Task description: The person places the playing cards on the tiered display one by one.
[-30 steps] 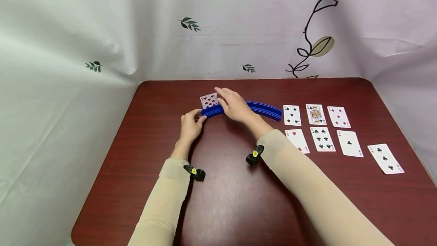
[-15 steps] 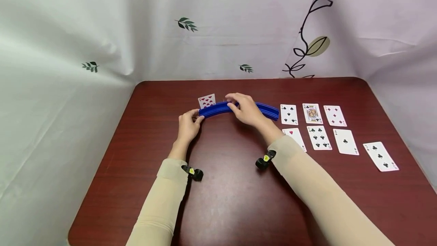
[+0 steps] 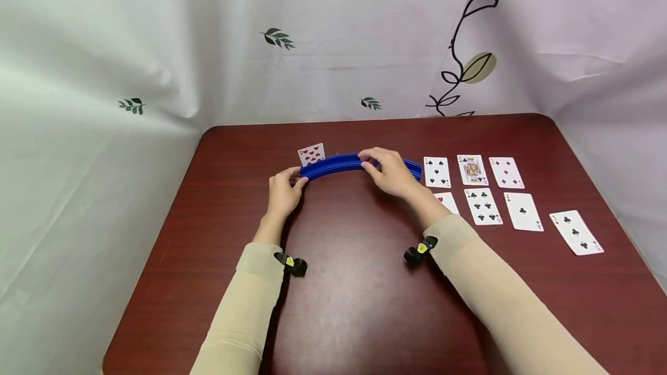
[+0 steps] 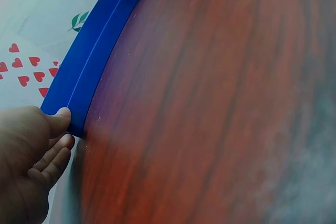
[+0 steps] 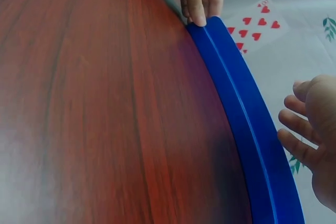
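A curved blue playing-card holder (image 3: pixel 333 164) lies toward the back of the table. A hearts card (image 3: pixel 311 154) stands upright in its left part, with its lower edge hidden by the holder. My left hand (image 3: pixel 283 192) pinches the holder's left end; in the left wrist view the thumb (image 4: pixel 64 115) presses on its front face. Over the right half of the holder is my right hand (image 3: pixel 393 173), fingers loosely bent and nothing between them. The right wrist view has these fingers (image 5: pixel 299 124) spread beside the holder's back edge.
Right of the holder, several playing cards lie face up in two rows, among them a king of clubs (image 3: pixel 472 170) and a six of clubs (image 3: pixel 483 206). A three of clubs (image 3: pixel 576 232) lies farthest right. Patterned white cloth (image 3: pixel 323 68) hangs behind the table.
My right hand has moved right along the holder, away from the hearts card, uncovering the holder's middle. My left hand keeps its grip on the left end. The whole head view has shifted slightly.
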Available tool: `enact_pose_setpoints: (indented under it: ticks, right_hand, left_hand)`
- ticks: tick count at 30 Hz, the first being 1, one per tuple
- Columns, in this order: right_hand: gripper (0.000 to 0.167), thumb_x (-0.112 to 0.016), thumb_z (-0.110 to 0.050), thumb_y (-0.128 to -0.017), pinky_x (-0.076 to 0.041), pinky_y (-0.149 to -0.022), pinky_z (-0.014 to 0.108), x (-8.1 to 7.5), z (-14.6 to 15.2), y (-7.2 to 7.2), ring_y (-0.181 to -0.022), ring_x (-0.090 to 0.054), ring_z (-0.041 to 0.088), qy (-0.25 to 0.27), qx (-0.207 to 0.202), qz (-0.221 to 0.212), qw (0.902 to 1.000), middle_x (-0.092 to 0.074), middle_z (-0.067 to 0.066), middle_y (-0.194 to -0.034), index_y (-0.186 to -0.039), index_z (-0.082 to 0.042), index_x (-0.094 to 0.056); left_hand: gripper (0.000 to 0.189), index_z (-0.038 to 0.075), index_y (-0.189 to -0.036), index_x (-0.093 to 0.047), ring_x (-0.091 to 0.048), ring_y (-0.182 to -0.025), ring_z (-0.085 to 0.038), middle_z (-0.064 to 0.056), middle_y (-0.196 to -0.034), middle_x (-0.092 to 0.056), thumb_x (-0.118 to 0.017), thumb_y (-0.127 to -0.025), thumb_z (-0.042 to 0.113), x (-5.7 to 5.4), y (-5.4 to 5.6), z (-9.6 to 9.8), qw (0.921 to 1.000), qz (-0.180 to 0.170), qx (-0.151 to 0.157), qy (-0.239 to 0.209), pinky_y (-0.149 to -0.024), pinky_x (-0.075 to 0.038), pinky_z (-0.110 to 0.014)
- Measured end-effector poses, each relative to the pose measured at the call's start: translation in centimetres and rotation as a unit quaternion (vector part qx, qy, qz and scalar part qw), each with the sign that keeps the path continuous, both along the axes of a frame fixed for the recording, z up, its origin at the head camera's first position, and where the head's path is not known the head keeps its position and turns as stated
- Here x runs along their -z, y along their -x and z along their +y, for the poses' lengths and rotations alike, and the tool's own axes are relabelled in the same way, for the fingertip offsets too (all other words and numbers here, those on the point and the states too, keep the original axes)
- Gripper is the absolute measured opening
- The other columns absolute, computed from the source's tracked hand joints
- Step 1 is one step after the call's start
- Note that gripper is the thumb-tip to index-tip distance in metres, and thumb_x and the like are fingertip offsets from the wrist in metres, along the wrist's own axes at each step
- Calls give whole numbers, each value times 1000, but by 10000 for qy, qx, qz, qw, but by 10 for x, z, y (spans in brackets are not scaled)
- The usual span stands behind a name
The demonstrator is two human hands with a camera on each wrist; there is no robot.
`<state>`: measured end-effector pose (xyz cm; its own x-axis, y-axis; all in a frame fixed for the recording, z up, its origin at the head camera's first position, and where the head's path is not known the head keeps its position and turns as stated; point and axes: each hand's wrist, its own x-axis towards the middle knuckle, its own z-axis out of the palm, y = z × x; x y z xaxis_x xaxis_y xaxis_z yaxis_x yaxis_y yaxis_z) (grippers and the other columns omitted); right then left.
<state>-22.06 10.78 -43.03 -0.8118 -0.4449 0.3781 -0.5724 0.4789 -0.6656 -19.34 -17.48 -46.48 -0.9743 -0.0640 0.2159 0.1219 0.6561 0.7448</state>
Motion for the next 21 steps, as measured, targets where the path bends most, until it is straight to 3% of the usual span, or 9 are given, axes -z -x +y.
enact_pose_setpoints:
  ticks: [11,21]
  right_hand:
    - [19,-66,-4,-97,-57,-76,45,3,33,-11,-85,-65,27,12,435,36,9990,-71,15,-111,-114,4,-71]
    - [19,-66,-3,-97,-59,-76,47,2,65,-23,-89,-66,29,-60,657,23,9978,-71,17,-107,-115,4,-69]
  left_hand:
    - [33,-8,-124,-67,-71,-96,-32,-22,-104,-73,-71,-96,9,2,0,-1,9999,-114,-33,87,-89,-57,-43]
    - [34,-9,-124,-67,-71,-95,-33,-23,-105,-73,-71,-95,8,-1,-1,0,10000,-22,15,92,-88,-57,-43]
